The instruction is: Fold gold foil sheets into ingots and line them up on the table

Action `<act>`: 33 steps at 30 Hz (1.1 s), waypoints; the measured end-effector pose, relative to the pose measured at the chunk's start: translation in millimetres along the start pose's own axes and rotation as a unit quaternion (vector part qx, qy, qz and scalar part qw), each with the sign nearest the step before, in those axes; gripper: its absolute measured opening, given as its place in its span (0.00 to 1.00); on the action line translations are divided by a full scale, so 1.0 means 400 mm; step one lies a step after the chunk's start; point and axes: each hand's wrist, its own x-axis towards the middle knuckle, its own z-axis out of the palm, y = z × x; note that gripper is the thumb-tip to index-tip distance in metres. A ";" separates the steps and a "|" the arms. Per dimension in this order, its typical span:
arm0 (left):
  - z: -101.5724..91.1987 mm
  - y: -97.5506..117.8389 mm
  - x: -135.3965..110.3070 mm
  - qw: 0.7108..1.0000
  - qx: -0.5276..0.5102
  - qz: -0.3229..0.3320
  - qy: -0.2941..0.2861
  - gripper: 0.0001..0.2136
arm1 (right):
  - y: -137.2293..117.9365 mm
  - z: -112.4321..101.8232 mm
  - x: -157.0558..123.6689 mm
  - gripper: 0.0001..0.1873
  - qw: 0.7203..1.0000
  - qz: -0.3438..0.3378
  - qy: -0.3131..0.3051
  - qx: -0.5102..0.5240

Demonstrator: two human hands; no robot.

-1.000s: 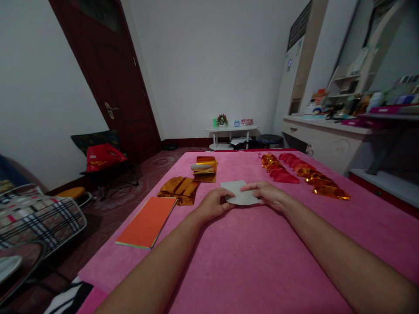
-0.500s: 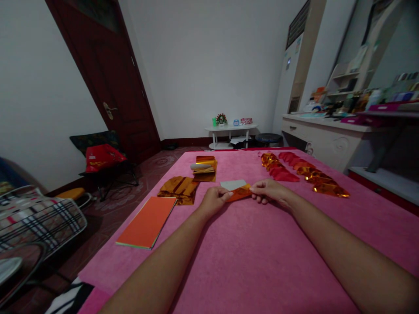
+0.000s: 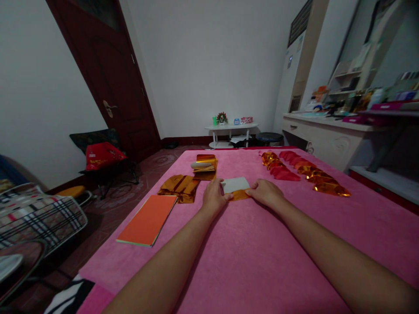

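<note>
A sheet of foil paper [image 3: 235, 185] lies on the pink cloth in front of me, its pale grey side up and a gold strip folded over along its near edge. My left hand [image 3: 214, 197] grips the left end of that strip, thumb at the fold. At the right end, my right hand [image 3: 266, 192] pinches the strip between thumb and fingers. Left of my hands are a stack of creased gold foil paper [image 3: 178, 188] and a gold foil pile [image 3: 206, 173] with a grey rounded object [image 3: 200, 165] on it.
An orange paper stack [image 3: 148, 220] lies near the left edge of the pink-covered table [image 3: 248, 257]. At the far right are two rows of folded red and gold foil pieces [image 3: 322, 178]. Beyond the table stand a small white table [image 3: 231, 127] and a black stool [image 3: 269, 137].
The gold strip, held up a little before, now lies lower and flatter, and more of the grey sheet shows behind it. My right hand has shifted slightly left.
</note>
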 end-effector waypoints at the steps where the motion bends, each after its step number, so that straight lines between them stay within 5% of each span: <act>1: 0.001 -0.001 0.000 1.000 -0.008 0.001 -0.001 0.27 | -0.003 0.002 -0.004 0.13 1.000 -0.011 0.014 -0.011; 4: 0.005 -0.005 0.001 1.000 -0.031 -0.003 -0.001 0.30 | -0.007 0.008 -0.011 0.21 0.998 -0.055 0.032 -0.006; 7: 0.009 -0.010 0.002 0.998 -0.068 -0.015 0.006 0.33 | -0.003 0.010 -0.010 0.19 0.992 -0.040 -0.014 0.119; 12: 0.010 -0.013 0.008 0.985 -0.164 -0.045 0.015 0.38 | -0.007 0.009 -0.011 0.11 0.924 0.029 -0.109 0.365; 15: 0.000 -0.001 0.014 0.952 -0.285 -0.106 0.030 0.42 | -0.028 0.003 -0.020 0.12 0.910 0.028 -0.101 0.401; 20: -0.035 0.028 0.009 0.848 -0.490 -0.199 -0.009 0.37 | -0.069 -0.017 -0.039 0.16 0.865 0.044 -0.092 0.492; 24: -0.047 0.041 0.002 0.824 -0.524 -0.213 -0.014 0.32 | -0.092 -0.029 -0.051 0.16 0.830 0.023 -0.099 0.549; 28: -0.047 0.051 0.002 0.794 -0.570 -0.210 -0.034 0.27 | -0.095 -0.023 -0.056 0.16 0.825 0.005 -0.116 0.553; 33: -0.044 0.062 0.002 0.799 -0.577 -0.168 -0.016 0.22 | -0.094 -0.011 -0.063 0.16 0.825 -0.011 -0.141 0.547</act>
